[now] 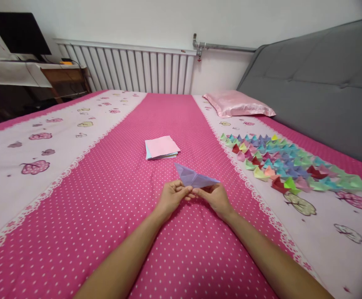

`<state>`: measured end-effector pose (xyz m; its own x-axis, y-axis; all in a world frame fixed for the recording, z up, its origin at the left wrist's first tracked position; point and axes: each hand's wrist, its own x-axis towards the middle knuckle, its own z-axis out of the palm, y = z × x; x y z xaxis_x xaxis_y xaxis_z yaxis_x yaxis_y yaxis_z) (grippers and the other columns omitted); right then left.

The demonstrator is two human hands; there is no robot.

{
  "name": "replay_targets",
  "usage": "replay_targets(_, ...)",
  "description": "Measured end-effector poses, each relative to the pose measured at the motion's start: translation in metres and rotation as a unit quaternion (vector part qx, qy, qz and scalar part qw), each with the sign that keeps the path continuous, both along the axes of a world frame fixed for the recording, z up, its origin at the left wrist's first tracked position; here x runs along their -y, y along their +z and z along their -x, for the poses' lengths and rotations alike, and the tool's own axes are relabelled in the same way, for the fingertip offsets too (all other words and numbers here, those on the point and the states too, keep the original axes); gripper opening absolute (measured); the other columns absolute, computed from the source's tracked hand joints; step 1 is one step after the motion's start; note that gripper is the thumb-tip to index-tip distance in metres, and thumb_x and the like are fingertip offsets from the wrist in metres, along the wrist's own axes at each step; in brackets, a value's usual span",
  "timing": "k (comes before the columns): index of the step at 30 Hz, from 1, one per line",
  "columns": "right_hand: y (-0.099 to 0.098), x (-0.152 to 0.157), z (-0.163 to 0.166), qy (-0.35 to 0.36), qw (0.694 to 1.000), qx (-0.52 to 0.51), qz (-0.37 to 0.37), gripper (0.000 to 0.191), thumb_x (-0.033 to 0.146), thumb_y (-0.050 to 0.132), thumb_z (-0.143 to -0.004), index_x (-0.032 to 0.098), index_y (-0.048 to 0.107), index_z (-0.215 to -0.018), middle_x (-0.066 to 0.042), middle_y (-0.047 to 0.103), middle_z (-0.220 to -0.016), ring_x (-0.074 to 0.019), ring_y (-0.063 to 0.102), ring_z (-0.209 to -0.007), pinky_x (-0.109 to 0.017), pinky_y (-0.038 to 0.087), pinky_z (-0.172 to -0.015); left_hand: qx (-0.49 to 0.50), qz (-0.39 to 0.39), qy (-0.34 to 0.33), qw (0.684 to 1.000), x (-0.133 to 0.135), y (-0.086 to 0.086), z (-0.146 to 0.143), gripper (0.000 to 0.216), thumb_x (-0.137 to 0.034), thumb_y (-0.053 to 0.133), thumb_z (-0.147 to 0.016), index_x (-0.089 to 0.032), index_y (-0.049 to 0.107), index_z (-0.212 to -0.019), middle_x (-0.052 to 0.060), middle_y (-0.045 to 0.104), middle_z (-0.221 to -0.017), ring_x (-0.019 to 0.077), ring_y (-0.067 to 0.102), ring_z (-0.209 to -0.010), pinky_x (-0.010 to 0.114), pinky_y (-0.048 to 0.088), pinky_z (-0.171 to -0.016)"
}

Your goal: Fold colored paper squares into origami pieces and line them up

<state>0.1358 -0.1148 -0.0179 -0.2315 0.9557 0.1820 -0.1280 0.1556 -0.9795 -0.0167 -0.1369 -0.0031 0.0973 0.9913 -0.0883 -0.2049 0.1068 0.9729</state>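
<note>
Paper: your folded purple paper [196, 178] is held just above the bed [106, 199], over the pink middle strip.
Hands: your left hand [171, 197] and right hand [216, 199] each pinch its near edge, fingertips closed on it and almost meeting.
Handling: probably very light and thin, easily creased or torn, and stiff only along the folds. Grip at the folded edges, not the loose points.
Edges: its far tip points toward the stack [162, 146], near but apart. The folded pieces [280, 166] lie in rows well to your right.
Room: open bedspread to your left and towards you. The soft bed likely gives under pressure.
</note>
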Motion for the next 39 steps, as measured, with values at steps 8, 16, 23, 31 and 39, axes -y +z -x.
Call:
replay_targets(8,0.004,0.002,-0.004,-0.034,0.997,0.042,-0.058,0.016,0.033,0.070,-0.069,0.018,0.069,-0.071,-0.001,0.068,-0.064,-0.0147,0.060,-0.057,-0.028,0.051,-0.058,0.020,-0.002,-0.003,1.000,-0.001,0.001,0.000,0.034,-0.039,0.077,-0.057,-0.011,0.065,-0.072,0.008,0.070,-0.066,0.0130,0.064,-0.057,0.023,0.050,-0.057)
replay_targets(16,0.006,-0.003,-0.015,-0.121,0.987,0.042,-0.095,0.017,0.033,0.068,-0.072,0.018,0.063,-0.065,0.003,0.059,-0.054,-0.0117,0.053,-0.051,-0.024,0.044,-0.053,0.030,0.020,0.020,0.999,-0.003,0.002,0.005,0.032,-0.034,0.078,-0.057,-0.010,0.064,-0.072,0.006,0.069,-0.065,0.0116,0.064,-0.056,0.022,0.049,-0.059)
replay_targets(23,0.008,-0.003,-0.018,-0.124,0.986,0.022,-0.113,0.015,0.031,0.063,-0.077,0.020,0.064,-0.068,0.003,0.059,-0.054,-0.0117,0.053,-0.051,-0.025,0.043,-0.055,0.043,0.022,0.035,0.998,-0.005,0.000,0.008,0.032,-0.034,0.078,-0.057,-0.010,0.062,-0.071,0.007,0.070,-0.068,0.0135,0.065,-0.061,0.023,0.050,-0.063)
replay_targets(31,0.019,0.009,-0.014,-0.079,0.959,0.144,-0.232,0.026,0.030,0.053,-0.083,0.020,0.064,-0.062,-0.002,0.062,-0.061,-0.0166,0.058,-0.062,-0.030,0.045,-0.062,0.119,0.006,0.075,0.990,-0.011,-0.003,0.013,0.026,-0.031,0.072,-0.066,-0.013,0.057,-0.078,-0.001,0.062,-0.064,0.0063,0.058,-0.054,0.017,0.047,-0.056)
replay_targets(39,0.008,0.008,-0.016,-0.021,0.967,0.127,-0.222,0.027,0.039,0.054,-0.081,0.018,0.064,-0.069,-0.004,0.063,-0.066,-0.0158,0.057,-0.058,-0.029,0.045,-0.055,0.100,0.023,0.019,0.995,-0.011,-0.004,0.012,0.022,-0.033,0.065,-0.071,-0.016,0.052,-0.075,-0.004,0.051,-0.056,0.0060,0.049,-0.047,0.018,0.042,-0.048)
